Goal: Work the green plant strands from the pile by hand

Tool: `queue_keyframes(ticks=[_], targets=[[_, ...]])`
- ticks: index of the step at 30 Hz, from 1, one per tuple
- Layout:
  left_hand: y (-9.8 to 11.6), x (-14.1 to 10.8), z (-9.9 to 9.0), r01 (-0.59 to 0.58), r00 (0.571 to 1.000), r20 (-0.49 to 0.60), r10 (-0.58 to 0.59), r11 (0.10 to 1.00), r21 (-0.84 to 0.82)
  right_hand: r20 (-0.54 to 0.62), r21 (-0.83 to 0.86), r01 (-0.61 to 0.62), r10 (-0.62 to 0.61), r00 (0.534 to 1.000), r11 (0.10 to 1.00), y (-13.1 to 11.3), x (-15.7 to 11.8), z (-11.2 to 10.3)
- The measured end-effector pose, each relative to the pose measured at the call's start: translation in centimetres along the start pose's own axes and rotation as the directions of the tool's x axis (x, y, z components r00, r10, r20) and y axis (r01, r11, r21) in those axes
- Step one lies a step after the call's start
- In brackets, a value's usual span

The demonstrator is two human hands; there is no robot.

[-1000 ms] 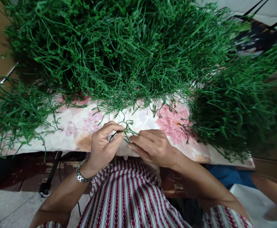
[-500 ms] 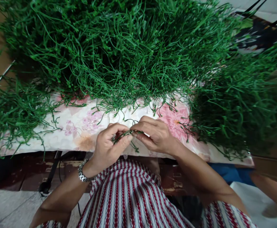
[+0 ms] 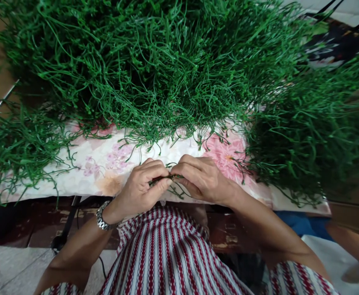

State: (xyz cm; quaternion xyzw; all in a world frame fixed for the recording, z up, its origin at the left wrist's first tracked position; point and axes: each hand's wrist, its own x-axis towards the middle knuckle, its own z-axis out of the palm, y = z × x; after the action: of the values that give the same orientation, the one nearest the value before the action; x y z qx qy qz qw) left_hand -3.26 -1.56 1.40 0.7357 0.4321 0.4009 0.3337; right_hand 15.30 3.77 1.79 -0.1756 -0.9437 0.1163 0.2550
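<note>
Close together near the table's front edge, my left hand (image 3: 148, 182) and my right hand (image 3: 199, 178) both pinch a thin green stem (image 3: 176, 189) with small branching tips. Thumb and forefinger of each hand meet at the same spot on it. Part of the stem is hidden behind my fingers. Just beyond my hands rises a large heap of green artificial stems (image 3: 154, 69), its loose ends spilling onto the flowered cloth (image 3: 111, 159).
A smaller pile of green stems (image 3: 28, 143) lies at the left, and another pile (image 3: 305, 139) at the right. A thin metal rod (image 3: 2, 100) is at the far left. Another person's arm (image 3: 351, 243) shows at the lower right.
Both hands have come slightly lower, toward my body, with fingertips still together. My fingers have curled in more, and the stem's ends now point differently below them.
</note>
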Motion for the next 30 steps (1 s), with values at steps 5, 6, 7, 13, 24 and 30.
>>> queue_keyframes(ticks=[5,6,7,13,24,30], targets=[[0.2,-0.4,-0.7,-0.171,0.981,0.107,0.159,0.979,0.112,0.125,-0.099,0.071,-0.059,0.990,0.993,0.6,-0.4,-0.6],[0.4,-0.5,-1.0,-0.192,0.977,0.119,0.179,0.975,0.110,0.138,-0.113,0.053,-0.037,0.990,0.992,1.0,-0.6,-0.9],[0.5,-0.7,-1.3,-0.201,0.975,0.121,0.189,0.974,0.102,0.134,-0.109,0.021,-0.006,0.991,0.994,1.4,-0.7,-1.3],[0.3,-0.4,-1.0,-0.056,0.998,0.028,0.053,0.994,0.094,-0.036,0.163,-0.061,0.068,0.997,0.985,1.6,0.1,-1.9],[-0.5,0.2,1.4,0.037,0.972,-0.236,0.019,0.972,0.232,0.057,0.430,-0.374,0.389,0.920,0.822,-1.1,0.0,1.0],[-0.4,0.3,-0.2,-0.211,0.970,0.146,0.194,0.971,0.110,0.245,0.482,-0.217,0.107,0.964,0.849,-0.3,-0.5,0.4]])
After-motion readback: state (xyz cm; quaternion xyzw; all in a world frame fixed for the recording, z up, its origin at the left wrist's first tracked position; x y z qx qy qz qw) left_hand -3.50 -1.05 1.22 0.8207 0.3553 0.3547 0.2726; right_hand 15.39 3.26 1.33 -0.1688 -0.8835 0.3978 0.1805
